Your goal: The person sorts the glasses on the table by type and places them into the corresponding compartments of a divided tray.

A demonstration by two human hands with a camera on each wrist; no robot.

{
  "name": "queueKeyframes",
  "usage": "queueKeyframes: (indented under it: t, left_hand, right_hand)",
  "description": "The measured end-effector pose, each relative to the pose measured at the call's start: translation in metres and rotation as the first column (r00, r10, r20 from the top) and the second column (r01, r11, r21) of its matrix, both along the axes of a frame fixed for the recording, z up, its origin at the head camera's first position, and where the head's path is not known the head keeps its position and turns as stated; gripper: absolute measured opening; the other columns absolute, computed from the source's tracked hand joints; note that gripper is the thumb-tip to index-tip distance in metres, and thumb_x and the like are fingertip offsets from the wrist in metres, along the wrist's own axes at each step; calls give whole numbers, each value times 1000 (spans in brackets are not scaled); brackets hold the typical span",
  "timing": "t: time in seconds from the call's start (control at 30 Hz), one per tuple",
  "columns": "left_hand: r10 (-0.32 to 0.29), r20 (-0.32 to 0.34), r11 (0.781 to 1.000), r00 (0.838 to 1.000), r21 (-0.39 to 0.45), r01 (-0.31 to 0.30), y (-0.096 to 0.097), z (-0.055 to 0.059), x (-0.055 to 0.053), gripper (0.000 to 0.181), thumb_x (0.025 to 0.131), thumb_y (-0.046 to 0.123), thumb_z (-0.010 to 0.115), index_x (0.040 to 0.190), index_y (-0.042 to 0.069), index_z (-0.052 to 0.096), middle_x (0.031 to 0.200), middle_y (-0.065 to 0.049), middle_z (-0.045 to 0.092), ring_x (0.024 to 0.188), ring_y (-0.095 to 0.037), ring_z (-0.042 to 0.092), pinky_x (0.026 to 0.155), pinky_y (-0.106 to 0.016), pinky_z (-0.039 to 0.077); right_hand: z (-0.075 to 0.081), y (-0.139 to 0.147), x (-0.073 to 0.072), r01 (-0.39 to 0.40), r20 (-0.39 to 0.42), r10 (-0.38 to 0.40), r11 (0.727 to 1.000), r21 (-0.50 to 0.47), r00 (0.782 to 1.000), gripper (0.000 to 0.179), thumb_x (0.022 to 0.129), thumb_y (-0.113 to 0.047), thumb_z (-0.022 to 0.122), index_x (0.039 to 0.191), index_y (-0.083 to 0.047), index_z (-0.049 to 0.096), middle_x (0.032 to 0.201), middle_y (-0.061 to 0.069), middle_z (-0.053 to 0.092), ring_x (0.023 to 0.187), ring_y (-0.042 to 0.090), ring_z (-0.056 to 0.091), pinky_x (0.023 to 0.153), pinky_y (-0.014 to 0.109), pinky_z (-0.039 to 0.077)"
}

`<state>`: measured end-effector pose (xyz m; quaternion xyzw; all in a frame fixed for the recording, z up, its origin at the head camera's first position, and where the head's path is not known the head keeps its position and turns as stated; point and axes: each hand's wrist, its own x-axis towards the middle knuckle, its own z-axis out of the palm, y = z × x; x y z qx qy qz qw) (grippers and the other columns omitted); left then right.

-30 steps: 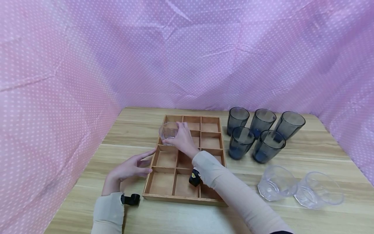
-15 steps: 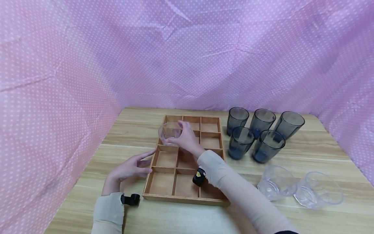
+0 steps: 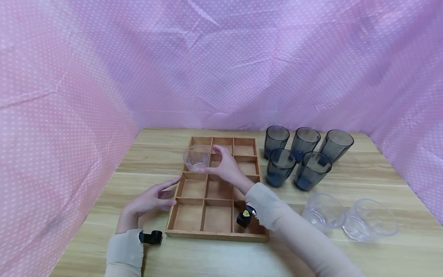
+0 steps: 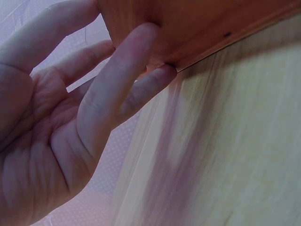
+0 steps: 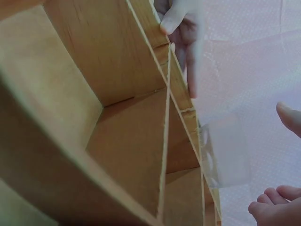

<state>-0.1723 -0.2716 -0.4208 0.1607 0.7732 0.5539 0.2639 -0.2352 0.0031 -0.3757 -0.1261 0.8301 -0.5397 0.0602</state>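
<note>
A clear glass stands upright in the left column of the wooden compartment tray, in the second row from the back. My right hand is just right of it, thumb and fingers spread. In the right wrist view a gap shows between these fingers and the glass. My left hand rests its fingertips against the tray's left side, fingers extended. Up close in the left wrist view, the left fingers touch the outer wall of the tray.
Several smoky grey glasses stand in two rows right of the tray. Two more clear glasses are at the front right, near my right forearm. A pink dotted cloth hangs behind and around the wooden table.
My right hand has let go of the clear glass and drawn back to the right. The glass stays in its compartment. My left hand keeps its place; the head view has shifted slightly.
</note>
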Motion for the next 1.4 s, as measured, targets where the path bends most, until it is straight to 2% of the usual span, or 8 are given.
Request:
queueKeyframes:
  t: [0.27, 0.47, 0.67, 0.83, 1.13, 1.4]
  left_hand:
    - [-10, -1, 1000, 1000, 9, 10, 1, 0, 0, 83, 92, 12, 65, 156, 8, 12, 161, -24, -1, 141, -54, 18, 93, -43, 55]
    - [-16, -11, 1000, 1000, 4, 16, -2, -3, 0, 84, 92, 14, 65, 156, 8, 12, 162, -23, -2, 141, -55, 17, 92, -41, 56]
    - [-31, -34, 1000, 999, 3, 31, -3, -5, -2, 83, 93, 14, 64, 156, 9, 11, 161, -25, -2, 140, -56, 17, 91, -41, 56]
    - [-26, -40, 1000, 999, -1, 26, -2, -6, -3, 83, 92, 13, 64, 156, 9, 11, 161, -24, -2, 140, -56, 17, 93, -44, 55]
    - [-44, -55, 999, 998, 14, 45, -3, -9, -5, 83, 93, 13, 63, 156, 8, 10, 160, -27, -3, 139, -58, 17, 92, -44, 55]
    - [-36, -46, 999, 998, 5, 37, -1, -9, -6, 82, 93, 13, 63, 157, 11, 11, 161, -24, -1, 140, -55, 19, 94, -42, 55]
  right_hand:
    - [9, 25, 17, -24, 26, 27, 994, -111, 999, 93, 76, -11, 83, 150, -3, 28, 152, 14, 39, 143, 28, 35, 120, 40, 27]
    - [12, 42, 34, -52, 37, 59, 985, -162, 998, 95, 78, -10, 81, 152, -5, 22, 154, 15, 38, 145, 29, 32, 121, 43, 25]
    - [10, 57, 51, -92, 9, 95, 984, -155, 995, 92, 77, -8, 81, 150, -2, 25, 153, 16, 39, 144, 30, 33, 119, 45, 29]
    - [13, 72, 65, -122, -14, 121, 982, -146, 993, 90, 77, -9, 81, 150, -5, 28, 153, 13, 40, 144, 29, 34, 118, 45, 29]
    - [20, 94, 85, -133, -59, 128, 987, -91, 990, 88, 76, -13, 83, 149, -9, 33, 152, 10, 41, 144, 28, 33, 119, 45, 26]
    - [21, 113, 98, -131, -79, 124, 988, -83, 989, 84, 77, -10, 81, 147, -5, 34, 149, 14, 44, 142, 34, 36, 116, 49, 29]
